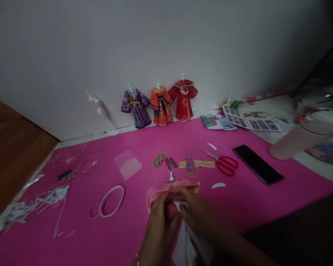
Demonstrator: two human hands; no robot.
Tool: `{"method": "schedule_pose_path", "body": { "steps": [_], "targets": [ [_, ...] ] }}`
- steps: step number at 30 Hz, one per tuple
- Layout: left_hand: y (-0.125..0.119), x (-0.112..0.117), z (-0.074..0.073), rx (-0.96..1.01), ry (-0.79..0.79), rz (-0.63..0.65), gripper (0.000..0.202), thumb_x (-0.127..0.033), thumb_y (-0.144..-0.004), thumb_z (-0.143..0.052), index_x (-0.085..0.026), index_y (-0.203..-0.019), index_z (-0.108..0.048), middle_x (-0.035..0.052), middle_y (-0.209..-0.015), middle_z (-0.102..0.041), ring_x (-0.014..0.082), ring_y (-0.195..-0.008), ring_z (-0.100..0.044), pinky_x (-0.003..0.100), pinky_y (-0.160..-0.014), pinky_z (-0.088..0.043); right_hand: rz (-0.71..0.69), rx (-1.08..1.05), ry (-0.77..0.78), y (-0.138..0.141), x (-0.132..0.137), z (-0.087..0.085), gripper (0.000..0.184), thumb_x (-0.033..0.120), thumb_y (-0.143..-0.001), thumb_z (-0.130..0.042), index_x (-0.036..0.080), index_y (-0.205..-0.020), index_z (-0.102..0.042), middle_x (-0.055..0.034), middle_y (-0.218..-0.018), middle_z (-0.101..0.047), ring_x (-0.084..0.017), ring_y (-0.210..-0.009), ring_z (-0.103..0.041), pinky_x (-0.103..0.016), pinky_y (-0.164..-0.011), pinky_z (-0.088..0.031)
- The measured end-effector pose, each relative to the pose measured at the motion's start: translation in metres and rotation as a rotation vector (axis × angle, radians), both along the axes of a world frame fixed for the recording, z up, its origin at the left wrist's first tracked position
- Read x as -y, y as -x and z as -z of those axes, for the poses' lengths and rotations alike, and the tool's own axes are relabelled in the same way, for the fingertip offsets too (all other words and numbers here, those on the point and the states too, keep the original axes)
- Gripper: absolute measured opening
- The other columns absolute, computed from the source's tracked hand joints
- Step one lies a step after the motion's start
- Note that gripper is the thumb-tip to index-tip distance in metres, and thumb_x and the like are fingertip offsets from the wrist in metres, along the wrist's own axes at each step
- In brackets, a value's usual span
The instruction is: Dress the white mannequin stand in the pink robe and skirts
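Note:
A small pink doll dress (180,184) lies in front of me, on a doll form whose white neck peg (171,177) sticks out at the top. My left hand (160,218) pinches the front of the dress from the left. From the right, my right hand (194,207) closes on the same pink cloth, its fingertips close to the left ones. White cloth (180,242) hangs down beneath my hands. My fingers hide the middle of the dress. Just above the neck peg are two small dark red collar-like pieces (172,163), beside a patterned strip (191,165) on yellow ribbon.
Red-handled scissors (226,164) and a phone (258,164) lie right on the pink mat (144,240). Tape rolls (111,201), a gem sheet (130,168) and plastic scraps (41,201) are left. Three dressed doll forms (161,105) lean on the wall. A tumbler (299,138) stands right.

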State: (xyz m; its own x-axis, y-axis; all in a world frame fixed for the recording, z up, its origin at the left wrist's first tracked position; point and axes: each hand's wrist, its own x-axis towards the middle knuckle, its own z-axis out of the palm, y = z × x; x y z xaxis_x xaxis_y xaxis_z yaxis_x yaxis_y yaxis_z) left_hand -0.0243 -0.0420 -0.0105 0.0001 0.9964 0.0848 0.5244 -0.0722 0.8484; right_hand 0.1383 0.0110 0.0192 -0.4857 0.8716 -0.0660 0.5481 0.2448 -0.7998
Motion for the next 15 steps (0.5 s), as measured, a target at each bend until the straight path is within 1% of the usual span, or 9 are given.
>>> {"method": "schedule_pose_path", "body": {
  "steps": [3,6,10,12,15],
  "targets": [
    [-0.001,-0.002,-0.005,0.033,-0.004,-0.006,0.057,-0.011,-0.082,-0.058,-0.026,-0.134,-0.041,0.0103,-0.134,-0.052,0.027,-0.126,-0.048,0.051,-0.104,-0.039,0.013,-0.069,0.038,0.001,-0.001,0.001,0.04,0.006,-0.079,-0.053,0.026,-0.114,-0.056,-0.0042,-0.097,-0.072,-0.021,-0.091,-0.067,-0.028,-0.073,-0.048],
    [-0.003,-0.005,-0.007,0.056,-0.016,-0.028,0.055,-0.007,-0.078,-0.056,-0.024,-0.129,-0.046,0.011,-0.13,-0.054,0.0268,-0.123,-0.051,0.05,-0.102,-0.041,0.03,-0.135,0.057,0.003,-0.002,-0.002,0.036,0.005,-0.077,-0.053,0.025,-0.106,-0.055,-0.0022,-0.095,-0.069,-0.019,-0.086,-0.065,-0.027,-0.071,-0.048],
    [0.0,-0.007,-0.009,0.001,-0.037,0.024,0.055,-0.007,-0.077,-0.058,-0.024,-0.128,-0.049,0.0108,-0.129,-0.055,0.0274,-0.122,-0.052,0.05,-0.102,-0.042,0.047,-0.199,0.051,0.001,-0.002,-0.001,0.031,0.001,-0.073,-0.054,0.024,-0.095,-0.052,0.0003,-0.091,-0.063,-0.016,-0.082,-0.061,-0.027,-0.07,-0.047],
    [0.003,-0.007,-0.011,-0.035,-0.045,0.047,0.054,-0.009,-0.078,-0.06,-0.026,-0.129,-0.05,0.0096,-0.129,-0.056,0.0272,-0.122,-0.052,0.049,-0.101,-0.044,0.043,-0.237,0.061,-0.003,0.0,0.001,0.034,0.001,-0.071,-0.055,0.024,-0.096,-0.052,0.001,-0.093,-0.063,-0.016,-0.084,-0.061,-0.027,-0.072,-0.047],
    [0.009,-0.006,-0.015,-0.1,-0.033,0.094,0.049,-0.013,-0.082,-0.06,-0.027,-0.129,-0.05,0.009,-0.13,-0.057,0.0268,-0.121,-0.053,0.048,-0.101,-0.045,0.034,-0.288,0.08,-0.011,0.005,0.004,0.04,0.003,-0.071,-0.058,0.025,-0.104,-0.054,-0.0003,-0.102,-0.063,-0.017,-0.092,-0.061,-0.029,-0.077,-0.048]
  ]
}}
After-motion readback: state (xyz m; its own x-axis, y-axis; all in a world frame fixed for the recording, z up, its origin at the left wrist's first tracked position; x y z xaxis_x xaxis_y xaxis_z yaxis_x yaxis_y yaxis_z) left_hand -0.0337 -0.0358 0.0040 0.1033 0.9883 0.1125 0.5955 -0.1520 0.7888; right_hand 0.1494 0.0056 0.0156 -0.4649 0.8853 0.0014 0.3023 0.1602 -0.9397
